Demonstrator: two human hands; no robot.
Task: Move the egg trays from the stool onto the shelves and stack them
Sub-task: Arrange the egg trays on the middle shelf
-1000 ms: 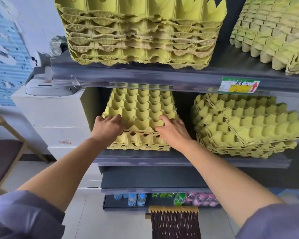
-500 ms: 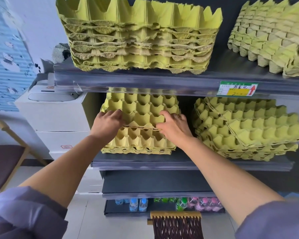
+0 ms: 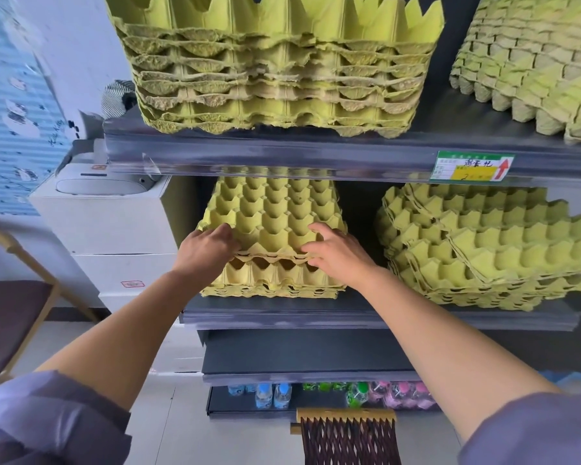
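Fingers (image 3: 222, 229) of left hand (image 3: 204, 251), right hand (image 3: 336, 258) grip near edge of cups-up tray (image 3: 275, 209).

A paper price tag (image 3: 472, 166) sits on the front edge of the upper shelf (image 3: 282, 156), at the right side. It has a green band on top, a yellow field below and a red arrow that points up. Three Chinese characters are written on it by hand, probably 鸡蛋托, and on the yellow field stands a handwritten "2"; the small print is too blurred to read. A red-framed sticker (image 3: 132, 283) is on the white cabinet (image 3: 114, 229), and another small sticker (image 3: 98, 167) on the white device (image 3: 104, 184) above it; neither can be read.
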